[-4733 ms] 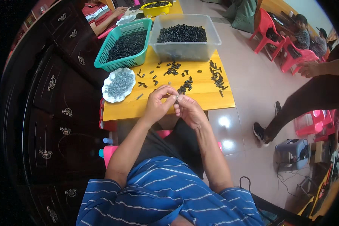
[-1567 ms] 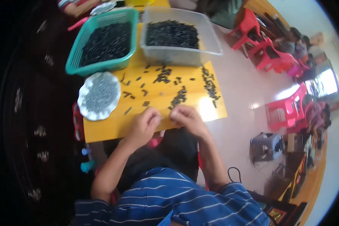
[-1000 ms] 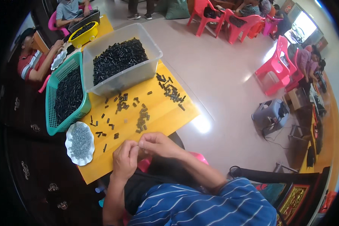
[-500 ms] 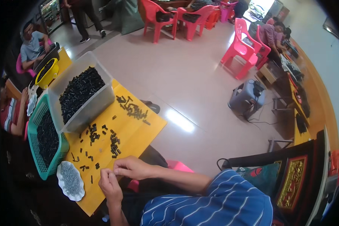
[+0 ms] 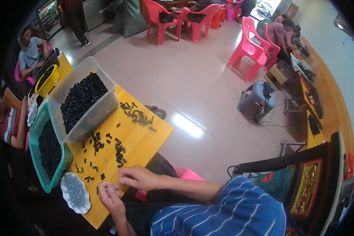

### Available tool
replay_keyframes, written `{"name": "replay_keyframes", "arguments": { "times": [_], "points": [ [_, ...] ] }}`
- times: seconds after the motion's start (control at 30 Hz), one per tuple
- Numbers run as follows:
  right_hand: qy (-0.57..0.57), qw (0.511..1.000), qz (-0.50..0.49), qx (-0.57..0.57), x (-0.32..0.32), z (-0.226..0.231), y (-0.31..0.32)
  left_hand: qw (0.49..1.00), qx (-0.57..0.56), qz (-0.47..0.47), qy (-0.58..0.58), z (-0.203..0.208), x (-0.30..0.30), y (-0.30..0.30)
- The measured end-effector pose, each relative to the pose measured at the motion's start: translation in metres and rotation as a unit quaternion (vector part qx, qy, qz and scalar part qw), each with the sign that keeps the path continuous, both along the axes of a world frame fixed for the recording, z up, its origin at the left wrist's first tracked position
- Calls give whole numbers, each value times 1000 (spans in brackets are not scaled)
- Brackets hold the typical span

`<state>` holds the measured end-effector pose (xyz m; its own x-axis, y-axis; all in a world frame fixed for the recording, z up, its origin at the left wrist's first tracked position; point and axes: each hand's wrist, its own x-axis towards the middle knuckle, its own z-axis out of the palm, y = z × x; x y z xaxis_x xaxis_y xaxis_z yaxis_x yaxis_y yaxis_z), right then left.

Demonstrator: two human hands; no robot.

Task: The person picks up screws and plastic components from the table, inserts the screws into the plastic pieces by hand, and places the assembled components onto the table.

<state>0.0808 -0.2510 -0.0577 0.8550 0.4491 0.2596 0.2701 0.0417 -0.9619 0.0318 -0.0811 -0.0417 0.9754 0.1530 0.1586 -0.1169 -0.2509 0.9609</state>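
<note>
My left hand (image 5: 112, 198) is over the near edge of the yellow table (image 5: 152, 143), fingers curled and thumb tucked in. Beside its fingertips, partly covered, lies a small black piece (image 5: 97, 190). Close by on the right, my right hand (image 5: 139, 177) is closed with its fingertips pressed together; whatever it holds is hidden. A small gap separates the two hands. Short black cylindrical pieces (image 5: 120, 152) lie scattered just beyond them, and a group of longer pieces (image 5: 137, 116) sits toward the far right corner. A white scalloped dish (image 5: 85, 207) of small silvery metal pins is left of my left hand.
A clear plastic bin (image 5: 93, 120) and a green basket (image 5: 34, 154), both full of black pieces, stand on the left. Farther off is a yellow basket (image 5: 41, 89) near seated people. Pink chairs (image 5: 247, 49) and a grey box-shaped appliance (image 5: 255, 100) stand on the floor.
My left hand has moved slightly left and toward me, parting from the right hand. My right hand has barely moved. A person walking in the background has shifted left.
</note>
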Motion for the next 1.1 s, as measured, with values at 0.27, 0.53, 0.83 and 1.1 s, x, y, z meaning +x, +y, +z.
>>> {"name": "replay_keyframes", "arguments": {
  "times": [0.27,0.53,0.83,1.1],
  "points": [
    [120,990,-1,78,1,0,3,1000,19,-2,9,0,-5,-9],
    [157,982,13,100,-1,-3,5,994,99,-14,-54,1,4,-21],
    [225,961,36,158,0,-5,6,979,179,18,-98,13,0,-26],
    [197,968,13,155,0,-8,8,965,240,21,-106,11,4,-25]
  ]
}}
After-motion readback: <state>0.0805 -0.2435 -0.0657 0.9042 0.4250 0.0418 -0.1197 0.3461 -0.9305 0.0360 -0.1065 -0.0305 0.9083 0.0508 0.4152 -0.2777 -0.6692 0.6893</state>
